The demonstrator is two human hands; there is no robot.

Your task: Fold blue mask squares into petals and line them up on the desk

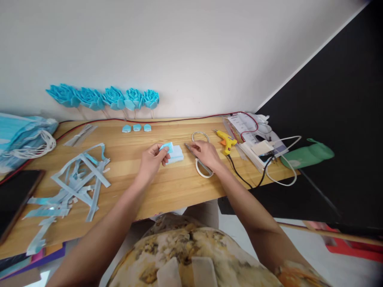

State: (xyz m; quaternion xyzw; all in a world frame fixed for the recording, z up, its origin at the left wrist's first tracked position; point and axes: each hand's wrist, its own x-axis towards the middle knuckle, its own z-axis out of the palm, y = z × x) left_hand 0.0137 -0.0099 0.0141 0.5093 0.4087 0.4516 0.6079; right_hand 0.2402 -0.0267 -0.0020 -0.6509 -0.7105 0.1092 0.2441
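- My left hand [152, 159] pinched one small blue fabric piece [166, 147] between thumb and fingertips, raised just off the table [167, 187].
- The stack of blue squares [176, 154] lay right at those fingertips, between my two hands.
- My right hand [206, 154] lay over the scissors [200, 170], fingers bent across the shank. The view didn't show whether it gripped them or only rested there.
- The blade tip poked out on the thumb side and the white loops showed beyond and below the palm.
- Done, as I judged it: five blue fabric flowers [115, 97] leaned on the wall far beyond my left hand.
- Three small folded petals [137, 127] sat just short of the flowers.
- Cutting looked mostly done: a heap of trimmed strips [74, 175] lay well out to the left of my left hand.
- Left, as I judged it: the stack was unused, and only one piece was in hand.
- More stock was on hand: a pile of face masks [20, 135] at the far left.
- The yellow glue gun [226, 140] lay just right of my right hand, untouched, with its cord running off the table edge.
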